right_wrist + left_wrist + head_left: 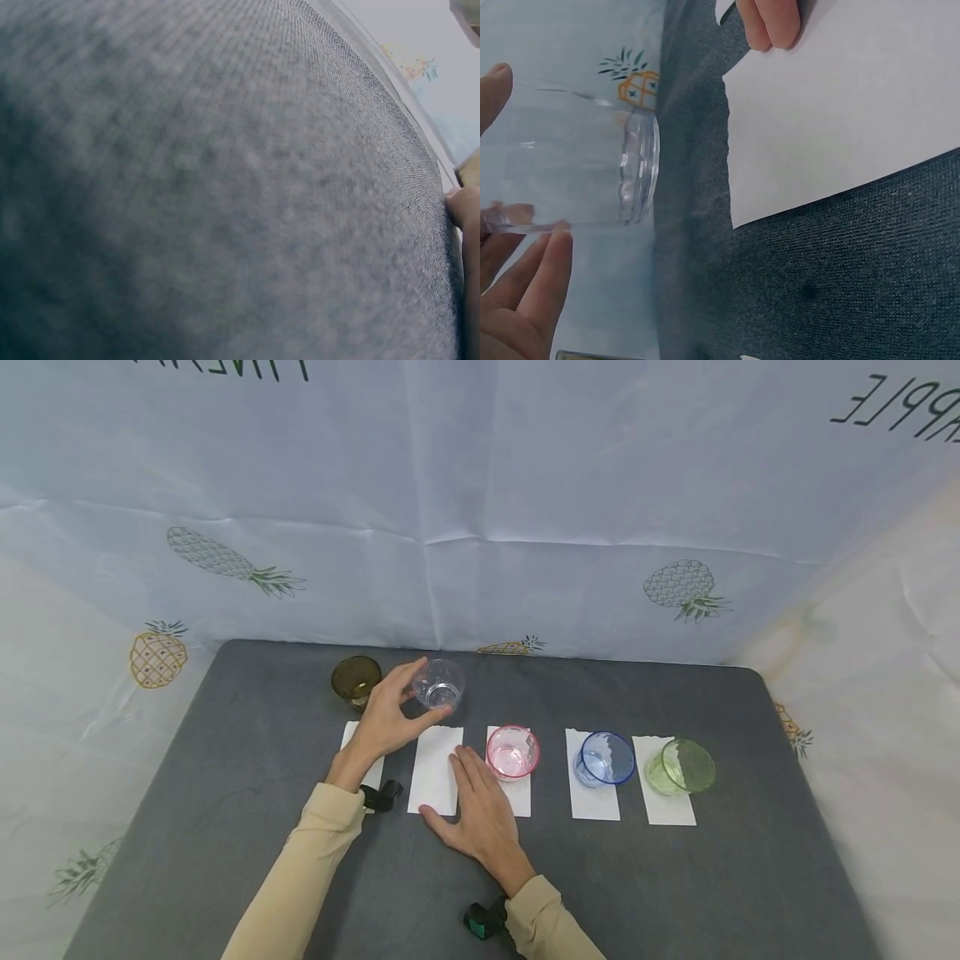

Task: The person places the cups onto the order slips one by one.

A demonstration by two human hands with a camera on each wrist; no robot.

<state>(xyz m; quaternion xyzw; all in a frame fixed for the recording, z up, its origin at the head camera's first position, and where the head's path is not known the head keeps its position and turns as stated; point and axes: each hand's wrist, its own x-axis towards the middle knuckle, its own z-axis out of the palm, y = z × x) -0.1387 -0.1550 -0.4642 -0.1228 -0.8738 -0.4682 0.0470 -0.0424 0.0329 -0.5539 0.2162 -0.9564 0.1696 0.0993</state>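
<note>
My left hand grips a clear cup between thumb and fingers near the back of the table. In the left wrist view the cup is held in the air, off the grey cloth. Below it in the head view lies a white paper strip. My right hand rests flat with straight fingers at that strip's right edge, its thumb touching near the lower edge. Just right of these fingers a pink cup stands on another strip. Only a thumb of the right hand shows in the right wrist view.
A brown cup stands at the back left, beside my left hand. Farther right, a blue cup and a green cup stand on paper strips. Another strip is partly hidden under the left wrist. A pineapple-print curtain hangs behind the grey table.
</note>
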